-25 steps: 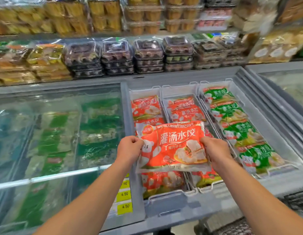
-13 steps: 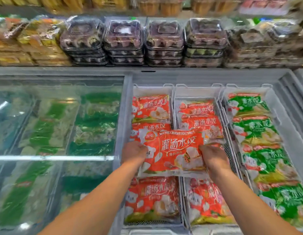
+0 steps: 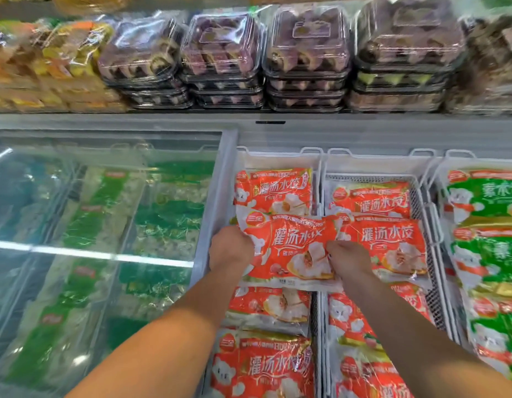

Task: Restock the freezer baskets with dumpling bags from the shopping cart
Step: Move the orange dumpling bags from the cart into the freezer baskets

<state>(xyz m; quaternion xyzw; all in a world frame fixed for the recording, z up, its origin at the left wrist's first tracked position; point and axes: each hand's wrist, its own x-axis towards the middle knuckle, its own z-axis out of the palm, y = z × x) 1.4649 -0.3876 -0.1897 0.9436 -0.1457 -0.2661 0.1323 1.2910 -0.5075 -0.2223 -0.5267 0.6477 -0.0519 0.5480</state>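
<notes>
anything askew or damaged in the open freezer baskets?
Only the held red dumpling bag: gripped by the left hand and right hand, it sits tilted and crumpled across the divider between the two red baskets. No spills or tears visible.

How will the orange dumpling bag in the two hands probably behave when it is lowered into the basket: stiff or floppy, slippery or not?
The orange dumpling bag is creased where the left hand and right hand grip it, so it probably flexes rather than staying stiff. Its glossy film looks smooth, so it may slide on the bags below.
</notes>
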